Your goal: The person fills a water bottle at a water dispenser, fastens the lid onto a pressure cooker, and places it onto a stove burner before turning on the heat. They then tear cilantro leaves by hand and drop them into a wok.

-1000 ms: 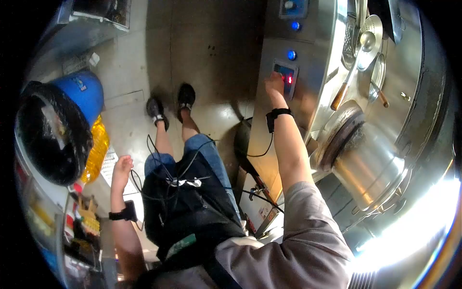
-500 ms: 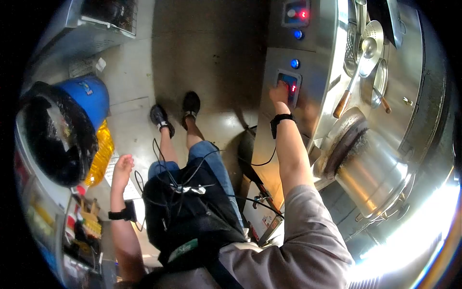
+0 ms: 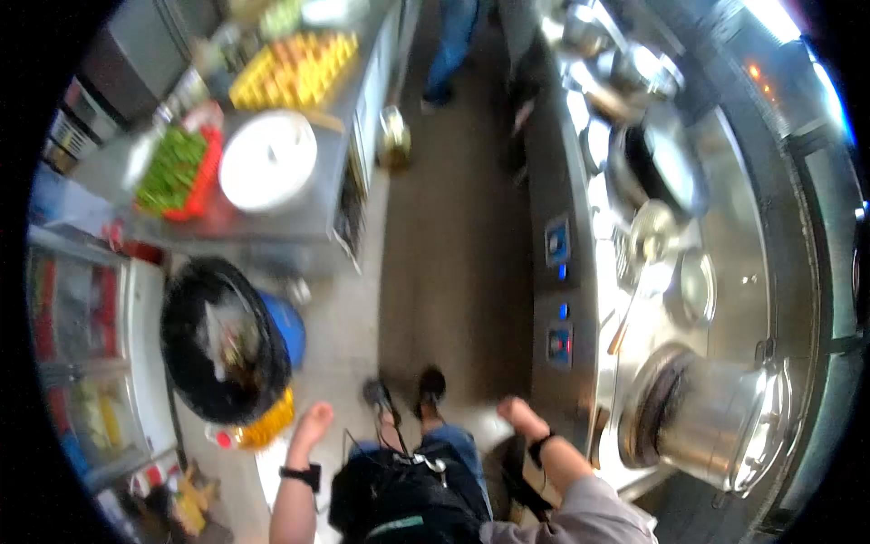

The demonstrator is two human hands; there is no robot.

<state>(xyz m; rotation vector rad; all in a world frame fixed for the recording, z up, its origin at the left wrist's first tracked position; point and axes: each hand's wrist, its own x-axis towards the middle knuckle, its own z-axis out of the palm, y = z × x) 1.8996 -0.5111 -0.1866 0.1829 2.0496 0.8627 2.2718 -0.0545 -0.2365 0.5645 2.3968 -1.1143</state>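
Observation:
Low in the view, my left hand [image 3: 313,424] hangs beside the yellow oil bottle [image 3: 267,424], with its fingers loosely curled and blurred. My right hand [image 3: 523,415] is in front of the steel stove front, below the control panel [image 3: 559,344] with its red light, and apart from it. Blur hides whether its fingers hold anything. A large steel pot [image 3: 711,422] stands on the counter to the right. A ladle and a round strainer [image 3: 696,288] lie above it.
A black-lined bin [image 3: 186,363] stands at left. The left table [image 3: 308,218] bears a white lidded container [image 3: 269,163], a red basket of greens [image 3: 172,170] and a yellow egg tray [image 3: 294,72]. Another person's legs [image 3: 456,41] are at the aisle's far end.
The view has tilted up, showing more aisle and the left table. My right hand has come away from the control panel and is lower. My left hand is still at my side.

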